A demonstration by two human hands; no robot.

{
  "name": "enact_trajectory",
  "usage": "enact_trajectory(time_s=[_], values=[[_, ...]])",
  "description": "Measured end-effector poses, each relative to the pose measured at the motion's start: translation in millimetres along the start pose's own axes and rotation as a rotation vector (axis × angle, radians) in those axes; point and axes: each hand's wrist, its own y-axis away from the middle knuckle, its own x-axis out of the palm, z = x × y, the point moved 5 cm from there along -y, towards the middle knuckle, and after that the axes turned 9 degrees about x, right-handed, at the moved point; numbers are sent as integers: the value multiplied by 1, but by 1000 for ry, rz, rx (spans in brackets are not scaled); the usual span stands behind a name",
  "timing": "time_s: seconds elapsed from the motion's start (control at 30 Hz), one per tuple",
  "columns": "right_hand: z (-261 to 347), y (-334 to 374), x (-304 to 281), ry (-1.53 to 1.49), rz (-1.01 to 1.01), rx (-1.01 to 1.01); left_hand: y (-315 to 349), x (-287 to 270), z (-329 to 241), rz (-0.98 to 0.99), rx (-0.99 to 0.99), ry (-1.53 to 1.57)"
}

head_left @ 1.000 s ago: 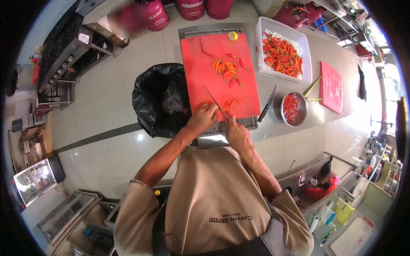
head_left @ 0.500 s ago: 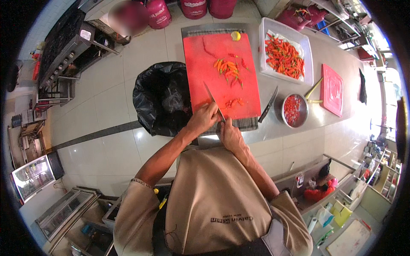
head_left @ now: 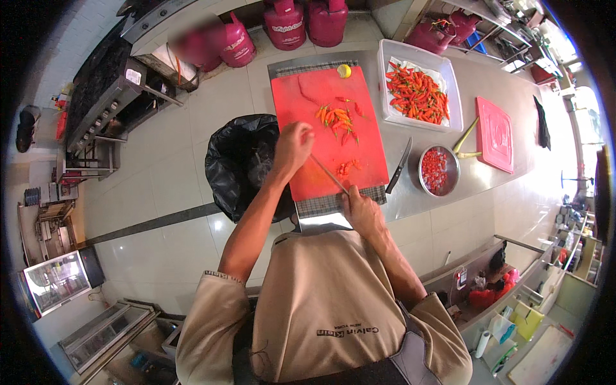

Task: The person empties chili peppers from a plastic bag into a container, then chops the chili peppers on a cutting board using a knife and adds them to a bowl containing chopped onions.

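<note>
My right hand (head_left: pixel 364 213) is closed around the handle of a knife (head_left: pixel 329 172), its blade lying slantwise over the red cutting board (head_left: pixel 292 109). Over the board's left edge, my left hand (head_left: pixel 294 149) is curled with bent fingers; whatever they hold, if anything, is hidden. A small pile of whole red-orange chillies (head_left: pixel 336 118) rests mid-board. Nearer me lie cut chilli pieces (head_left: pixel 347 169). A cut yellow lemon (head_left: pixel 344 70) sits at the far edge.
Left of the board stands a bin lined with a black bag (head_left: pixel 224 151). To the right are a second knife (head_left: pixel 399 168), a metal bowl (head_left: pixel 455 177) of chopped chillies, a white tub (head_left: pixel 454 90) of whole chillies, pale green stalks (head_left: pixel 466 136) and a red lid (head_left: pixel 495 135).
My left hand has moved away from beside the blade, up and to the left. My right hand has shifted slightly right with the knife, whose blade now slants more flatly.
</note>
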Motion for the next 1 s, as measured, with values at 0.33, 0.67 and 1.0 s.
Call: enact_trajectory(time_s=[0.33, 0.67, 1.0], values=[[0, 7, 10, -139, 69, 13, -34, 59, 24, 289, -230, -86], [-35, 19, 15, -162, -16, 80, 49, -24, -9, 380, -152, -24], [-9, 2, 5, -177, -45, 55, 104, -22, -52, 376, 207, -134]])
